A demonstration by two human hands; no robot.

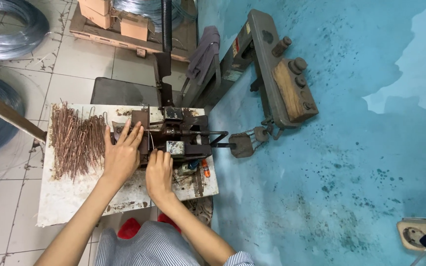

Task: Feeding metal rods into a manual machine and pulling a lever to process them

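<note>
A small dark metal bending jig (173, 133) sits on a worn white table (70, 197). My left hand (121, 153) lies flat on the table beside the jig's left side, fingers spread, with a thin wire at the fingertips. My right hand (159, 173) rests against the jig's front edge, fingers curled on it. A heap of bent coppery wire pieces (76, 140) lies to the left of my left hand. Whether either hand pinches the wire cannot be made out.
A grey lever arm with a wooden block (286, 88) runs along the blue wall (346, 148) at right. Coils of steel wire (6, 29) lie on the tiled floor at left. Cardboard boxes (134, 24) sit on a pallet behind. An orange-handled tool (205, 169) lies by the jig.
</note>
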